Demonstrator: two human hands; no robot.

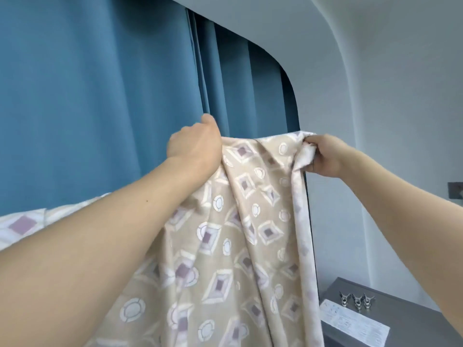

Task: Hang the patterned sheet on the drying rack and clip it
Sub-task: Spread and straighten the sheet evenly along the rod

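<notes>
Both hands are up holding the patterned sheet (pixel 240 221) by its top edge. Left hand (pixel 194 144) is at about 11 o'clock from frame center, fingers curled over the edge so the grip is closed on the fabric, knuckles toward the camera. Right hand (pixel 323 156) is out at 2 o'clock, pinching a bunched corner of the same sheet, also a closed grip. The sheet hangs down between and below them in loose folds, beige with purple diamonds and white circles, filling the 6 o'clock area. No rack bar visible, it's hidden if it's there. Behind everything, a blue curtain (pixel 100 96) from 9 to 12 o'clock. Down at 4 o'clock there's a grey worktop (pixel 411 319) with three metal clips (pixel 357 300) in a row and a printed paper (pixel 350 321) just beside them.
</notes>
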